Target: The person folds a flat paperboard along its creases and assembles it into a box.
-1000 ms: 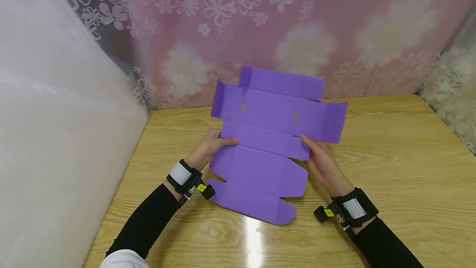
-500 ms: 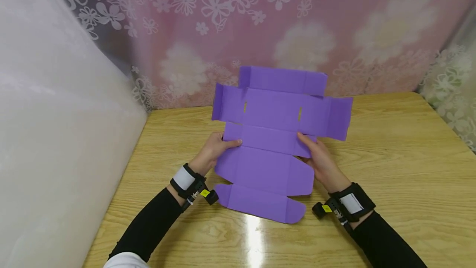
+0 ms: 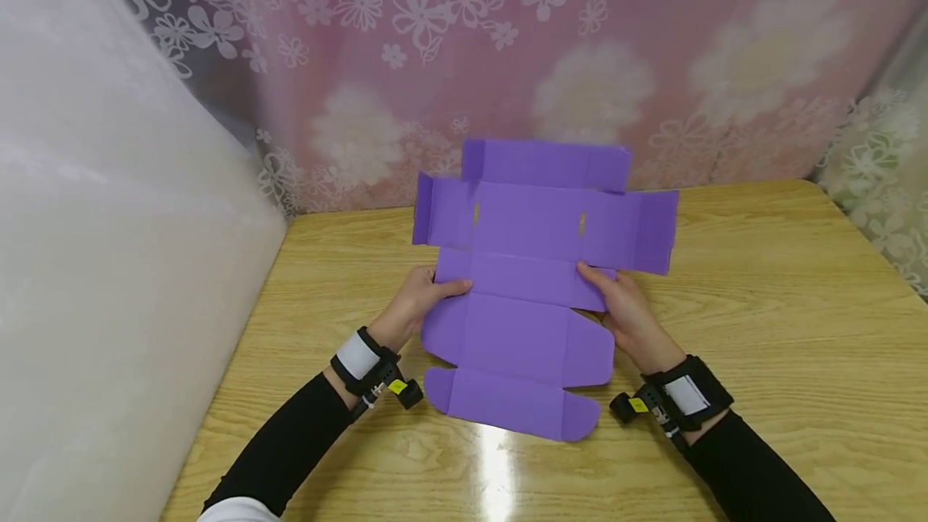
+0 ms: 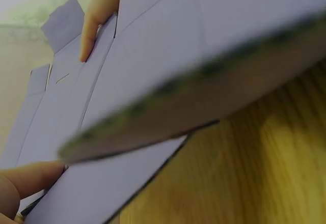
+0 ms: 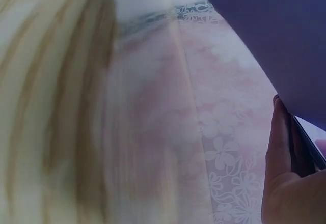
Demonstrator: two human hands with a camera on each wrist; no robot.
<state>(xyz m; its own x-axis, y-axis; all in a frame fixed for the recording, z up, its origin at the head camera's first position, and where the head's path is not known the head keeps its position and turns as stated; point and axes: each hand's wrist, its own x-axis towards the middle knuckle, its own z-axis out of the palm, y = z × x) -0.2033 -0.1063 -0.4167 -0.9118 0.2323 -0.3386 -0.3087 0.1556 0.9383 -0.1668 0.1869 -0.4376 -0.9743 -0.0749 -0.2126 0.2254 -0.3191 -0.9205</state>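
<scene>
An unfolded purple cardboard box, creased into panels with side flaps and two narrow slots, is held up over the table, its far end tilted upward. My left hand pinches its left edge near the middle, thumb on the inner face and the other fingers hidden behind. On the opposite edge my right hand grips a side flap, thumb likewise on top. The left wrist view shows the box's cut edge close up, with the left thumb at lower left. In the right wrist view, fingers lie behind the cardboard.
A wooden table with a bright light reflection lies underneath. Pink flowered curtain hangs behind its far edge. White sheeting slopes along the left side, and a pale patterned curtain hangs at the right.
The box has shifted slightly right, and its upper end has dipped a little toward me. Both hands keep their hold, the right thumb now slightly farther in on the cardboard.
</scene>
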